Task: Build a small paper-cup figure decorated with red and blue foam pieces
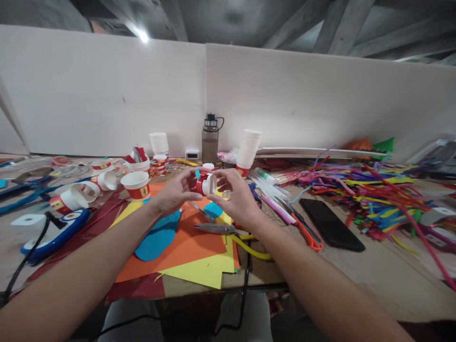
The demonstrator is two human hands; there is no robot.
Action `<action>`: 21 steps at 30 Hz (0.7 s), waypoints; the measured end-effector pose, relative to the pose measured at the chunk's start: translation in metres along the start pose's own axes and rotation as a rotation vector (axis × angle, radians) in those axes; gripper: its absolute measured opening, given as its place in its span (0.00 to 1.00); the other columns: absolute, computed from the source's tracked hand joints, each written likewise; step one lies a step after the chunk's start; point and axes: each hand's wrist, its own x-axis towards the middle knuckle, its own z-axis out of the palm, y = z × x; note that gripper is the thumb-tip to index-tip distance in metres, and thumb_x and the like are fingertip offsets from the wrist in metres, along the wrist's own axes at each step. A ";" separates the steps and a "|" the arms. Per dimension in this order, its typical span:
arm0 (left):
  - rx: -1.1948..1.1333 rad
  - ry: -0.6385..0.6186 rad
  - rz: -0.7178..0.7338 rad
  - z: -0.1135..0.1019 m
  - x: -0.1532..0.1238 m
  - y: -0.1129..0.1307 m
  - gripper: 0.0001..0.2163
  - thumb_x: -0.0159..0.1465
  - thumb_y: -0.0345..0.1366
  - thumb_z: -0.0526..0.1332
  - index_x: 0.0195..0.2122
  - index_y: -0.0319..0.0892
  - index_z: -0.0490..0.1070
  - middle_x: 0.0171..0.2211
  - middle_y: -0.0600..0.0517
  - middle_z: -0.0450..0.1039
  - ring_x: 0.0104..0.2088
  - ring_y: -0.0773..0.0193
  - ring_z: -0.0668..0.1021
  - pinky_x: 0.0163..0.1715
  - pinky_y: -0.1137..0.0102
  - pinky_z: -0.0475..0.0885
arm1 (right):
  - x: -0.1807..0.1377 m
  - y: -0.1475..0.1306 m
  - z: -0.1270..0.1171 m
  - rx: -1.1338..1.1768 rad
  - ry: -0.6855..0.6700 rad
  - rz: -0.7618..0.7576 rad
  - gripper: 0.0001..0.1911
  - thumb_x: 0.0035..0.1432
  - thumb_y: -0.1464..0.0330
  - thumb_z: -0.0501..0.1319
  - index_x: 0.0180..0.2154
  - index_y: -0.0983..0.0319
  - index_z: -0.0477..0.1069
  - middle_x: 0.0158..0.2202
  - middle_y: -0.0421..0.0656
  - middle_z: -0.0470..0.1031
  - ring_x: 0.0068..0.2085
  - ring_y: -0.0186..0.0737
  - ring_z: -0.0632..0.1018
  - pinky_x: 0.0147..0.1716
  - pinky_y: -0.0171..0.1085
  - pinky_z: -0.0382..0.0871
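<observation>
Just left of the frame's center, two bare hands hold a small red-and-white paper piece [206,185] with a teal tab on its upper left. The piece sits between them: the left hand [176,192] grips its left side with thumb and fingers, and the right hand [239,195] curls its fingertips around its right side. Below them, at lower center, scissors [215,229] lie across orange paper [199,247]; a dark phone [331,224] lies at right of the frame.
</observation>
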 end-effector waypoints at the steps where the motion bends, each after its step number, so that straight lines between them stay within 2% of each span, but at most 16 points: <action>1: -0.001 0.000 0.001 0.000 0.000 0.000 0.31 0.48 0.27 0.73 0.54 0.46 0.68 0.60 0.44 0.66 0.56 0.52 0.73 0.49 0.67 0.74 | 0.000 0.000 0.000 -0.003 0.000 -0.002 0.23 0.51 0.71 0.69 0.48 0.57 0.66 0.46 0.44 0.68 0.42 0.38 0.75 0.40 0.42 0.76; 21: 0.023 -0.025 0.012 -0.003 0.000 -0.006 0.32 0.50 0.26 0.71 0.56 0.47 0.68 0.60 0.43 0.66 0.54 0.52 0.74 0.47 0.67 0.75 | -0.001 0.001 0.001 -0.010 -0.027 -0.029 0.24 0.51 0.71 0.69 0.49 0.56 0.66 0.47 0.45 0.67 0.43 0.39 0.74 0.39 0.41 0.76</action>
